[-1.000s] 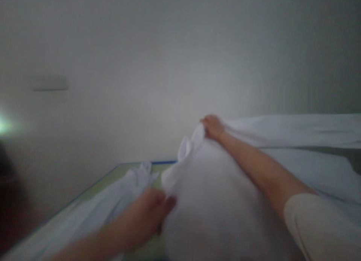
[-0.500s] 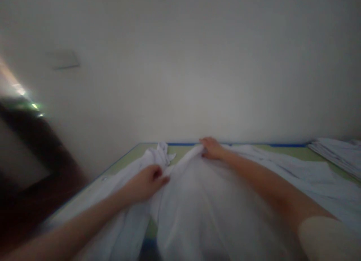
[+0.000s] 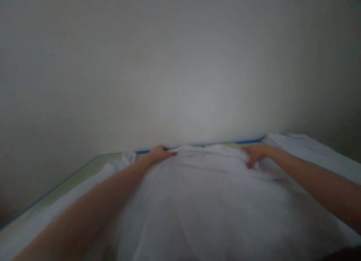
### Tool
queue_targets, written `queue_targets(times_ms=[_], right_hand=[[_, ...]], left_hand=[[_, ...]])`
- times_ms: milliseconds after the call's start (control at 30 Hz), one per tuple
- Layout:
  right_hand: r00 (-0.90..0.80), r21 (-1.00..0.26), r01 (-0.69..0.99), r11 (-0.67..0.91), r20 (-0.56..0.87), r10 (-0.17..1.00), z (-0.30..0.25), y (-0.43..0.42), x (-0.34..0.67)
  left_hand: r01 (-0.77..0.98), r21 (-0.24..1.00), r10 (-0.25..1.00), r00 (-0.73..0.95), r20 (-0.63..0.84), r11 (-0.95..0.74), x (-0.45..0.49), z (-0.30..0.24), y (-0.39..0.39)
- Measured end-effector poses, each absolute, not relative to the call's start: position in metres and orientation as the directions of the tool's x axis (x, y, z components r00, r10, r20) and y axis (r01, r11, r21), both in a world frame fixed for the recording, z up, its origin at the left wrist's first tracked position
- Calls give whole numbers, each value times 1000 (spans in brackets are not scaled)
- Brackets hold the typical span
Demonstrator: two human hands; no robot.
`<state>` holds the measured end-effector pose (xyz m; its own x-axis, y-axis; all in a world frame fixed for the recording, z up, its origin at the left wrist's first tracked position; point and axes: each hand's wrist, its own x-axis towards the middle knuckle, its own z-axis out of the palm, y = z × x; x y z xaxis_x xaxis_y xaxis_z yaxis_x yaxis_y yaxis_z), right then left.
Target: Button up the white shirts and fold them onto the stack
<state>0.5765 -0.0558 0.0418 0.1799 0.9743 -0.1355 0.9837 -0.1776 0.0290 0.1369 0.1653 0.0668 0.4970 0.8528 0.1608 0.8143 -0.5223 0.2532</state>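
A wide white cloth [image 3: 208, 201] hangs spread between my two hands, its kind of garment or sheet not clear in the blur. My left hand [image 3: 161, 154] pinches its upper left edge near the table's far side. At the upper right edge, my right hand [image 3: 255, 155] grips the same cloth with thumb and fingers closed on it. Between the hands the top edge runs nearly level, with a few creases below it. The cloth hides most of the table in front of me.
A green table [image 3: 84, 169] with a blue edge stands against a plain pale wall [image 3: 180, 65]. More crumpled white cloth [image 3: 113, 167] lies on its left part. At the right back lies a stack of folded white cloth [image 3: 304, 148].
My hands have moved farther apart, the left one forward and the right one to the right. The cloth is now stretched wider between them. The view has turned to the right.
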Motion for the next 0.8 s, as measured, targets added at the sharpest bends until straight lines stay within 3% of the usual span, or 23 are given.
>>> queue_targets(times_ms=[167, 233, 367, 433, 500, 567, 633, 733, 800], right_hand=[[251, 61, 968, -244, -179, 951, 62, -86, 628], [281, -16, 957, -291, -207, 937, 89, -77, 634], [284, -242, 890, -386, -367, 886, 119, -56, 612], [246, -199, 899, -389, -506, 827, 107, -52, 588], [254, -54, 938, -344, -569, 782, 87, -52, 565], [299, 64, 950, -306, -464, 834, 75, -48, 550], [329, 102, 944, -314, -229, 916, 83, -38, 546], [332, 70, 937, -343, 126, 935, 121, -17, 556], [304, -27, 949, -315, 353, 885, 143, -10, 568]], left_hand=[[805, 178, 823, 563, 71, -566, 159, 53, 173], [763, 284, 801, 597, 37, -581, 157, 54, 175], [636, 641, 805, 591, -46, -430, 140, 64, 178], [613, 694, 827, 561, -44, -379, 131, 68, 178], [602, 709, 834, 551, -36, -367, 123, 71, 176], [586, 738, 823, 564, -76, -334, 117, 73, 171], [543, 809, 772, 606, -191, -226, 112, 75, 167], [430, 902, 619, 696, -364, 47, 106, 77, 163], [386, 906, 574, 708, -411, 173, 102, 75, 163]])
